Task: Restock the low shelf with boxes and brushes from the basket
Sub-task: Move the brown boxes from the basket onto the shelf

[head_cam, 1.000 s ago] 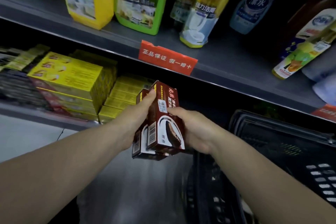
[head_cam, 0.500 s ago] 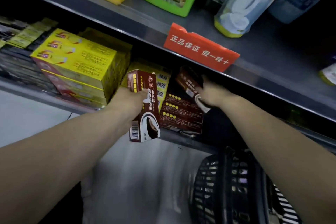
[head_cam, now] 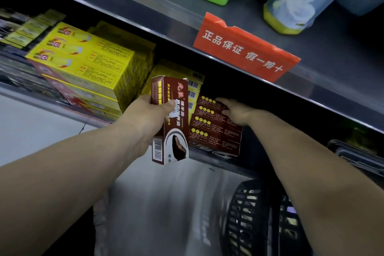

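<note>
One brown shoe-polish box is gripped in the left hand, thumb across its front. It stands upright, long axis vertical, just on the near side of the low shelf's lip. Its place, a stack of matching brown boxes, lies just to the right and slightly farther in, each box flat with its long side across the shelf. The right hand rests on the top of that stack with fingers stretched out, gripping nothing. The held box would probably need tipping onto its side before going in. How much room is left above the stack cannot be told, since that gap is dark. The black basket sits near, at the lower right.
</note>
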A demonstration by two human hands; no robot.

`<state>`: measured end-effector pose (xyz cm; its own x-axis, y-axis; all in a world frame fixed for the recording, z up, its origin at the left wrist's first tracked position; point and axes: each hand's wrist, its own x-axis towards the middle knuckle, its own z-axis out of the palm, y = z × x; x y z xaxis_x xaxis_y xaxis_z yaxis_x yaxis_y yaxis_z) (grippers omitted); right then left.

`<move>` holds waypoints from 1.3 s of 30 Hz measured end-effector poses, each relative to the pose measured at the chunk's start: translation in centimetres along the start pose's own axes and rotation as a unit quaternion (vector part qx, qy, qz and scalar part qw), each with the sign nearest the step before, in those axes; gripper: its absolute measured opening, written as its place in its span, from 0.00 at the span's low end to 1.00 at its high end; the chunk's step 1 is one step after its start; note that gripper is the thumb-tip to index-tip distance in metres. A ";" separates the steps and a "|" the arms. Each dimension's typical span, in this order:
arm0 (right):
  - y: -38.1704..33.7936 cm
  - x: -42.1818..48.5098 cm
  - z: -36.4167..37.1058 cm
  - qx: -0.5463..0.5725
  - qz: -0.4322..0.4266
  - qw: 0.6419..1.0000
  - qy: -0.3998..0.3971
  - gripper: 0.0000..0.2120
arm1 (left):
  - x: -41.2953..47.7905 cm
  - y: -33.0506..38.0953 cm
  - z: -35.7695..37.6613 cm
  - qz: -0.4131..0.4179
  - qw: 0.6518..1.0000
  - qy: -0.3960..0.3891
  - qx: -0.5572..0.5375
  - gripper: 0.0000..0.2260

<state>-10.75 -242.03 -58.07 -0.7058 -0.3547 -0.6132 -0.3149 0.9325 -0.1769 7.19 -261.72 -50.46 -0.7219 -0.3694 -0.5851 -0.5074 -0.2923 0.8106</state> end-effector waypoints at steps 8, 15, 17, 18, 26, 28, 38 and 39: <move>-3.4 -2.9 -2.1 -0.010 -0.012 1.000 0.013 0.26 | -0.3 0.2 1.2 -0.007 1.000 0.021 -0.009 0.08; -7.7 -10.3 -2.9 0.354 -0.113 0.924 -0.092 0.05 | -0.8 0.3 2.2 -0.021 0.998 -0.008 -0.061 0.08; -7.5 -10.9 -2.2 0.420 -0.098 0.896 -0.103 0.05 | -1.0 0.3 2.5 -0.026 0.996 -0.043 -0.078 0.06; -7.2 -11.1 -2.2 0.445 -0.091 0.885 -0.098 0.06 | -1.1 0.3 2.6 -0.026 0.996 -0.057 -0.066 0.06; -2.7 -8.0 -4.8 0.232 -0.010 0.967 0.100 0.26 | -1.2 0.2 1.8 0.137 0.948 -0.079 0.276 0.25; -1.9 -6.4 -4.7 0.189 -0.011 0.973 0.136 0.23 | -1.0 0.3 1.7 0.134 0.948 -0.084 0.274 0.23; -0.8 1.3 -1.8 0.065 -0.016 0.990 0.125 0.24 | -0.7 0.3 1.6 0.135 0.947 -0.079 0.280 0.08; -0.7 1.8 -1.3 0.044 -0.014 0.993 0.111 0.24 | -0.7 0.3 1.6 0.136 0.947 -0.077 0.281 0.07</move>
<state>-12.59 -243.45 -58.09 -0.8226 -0.3781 -0.4247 -0.2869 0.9208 -0.2641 6.83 -260.12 -49.79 -0.9000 -0.2171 -0.3780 -0.4319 0.3262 0.8409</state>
